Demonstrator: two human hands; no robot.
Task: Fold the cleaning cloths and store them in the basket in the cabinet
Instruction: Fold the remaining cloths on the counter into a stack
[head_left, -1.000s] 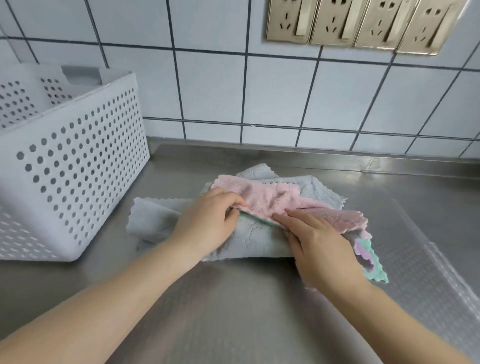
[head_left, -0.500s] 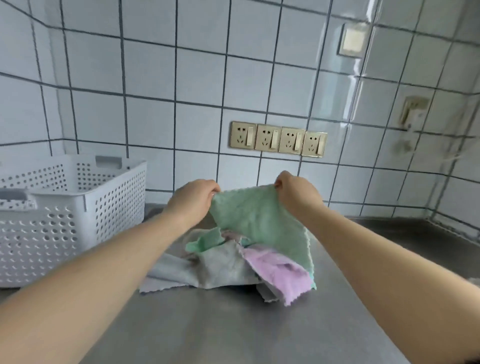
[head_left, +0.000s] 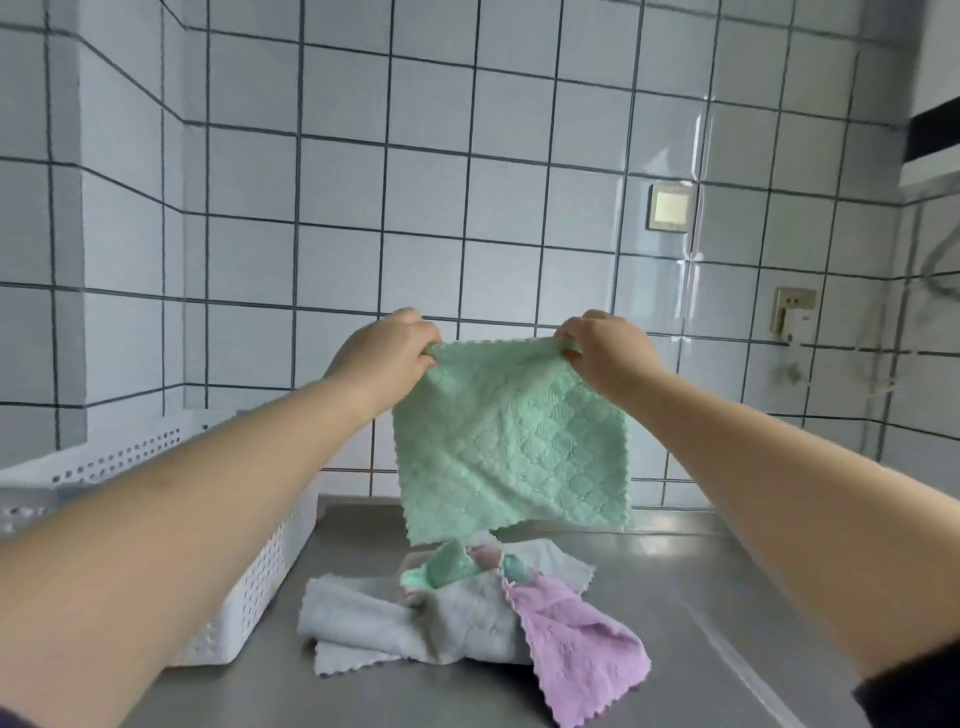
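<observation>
Both hands are raised in front of the tiled wall (head_left: 311, 208), each pinching one top corner of the green cloth (head_left: 511, 441): the left hand (head_left: 387, 353) grips the left corner, the right hand (head_left: 605, 348) grips the right corner, fingers curled round the fabric. The cloth hangs spread out in the air above the counter (head_left: 675, 597), touching nothing below. Its top edge runs left to right between the hands, sagging slightly in the middle, and the sheet hangs flat facing the camera, bottom edge scalloped and slightly tilted, lower at the left.

Directly beneath it, on the steel counter, lies a loose pile of other cloths: a crumpled grey cloth (head_left: 415, 623) spreading to the left, a lilac cloth (head_left: 582, 654) draped over its right side toward the near edge, and bits of green and pink showing at the top of the heap. The white perforated basket (head_left: 260, 571) stands on the counter to the left, just beside the grey cloth, much of it hidden behind the left forearm. On the wall to the right are a square switch plate (head_left: 670, 208) and a socket (head_left: 792, 309) lower down.
</observation>
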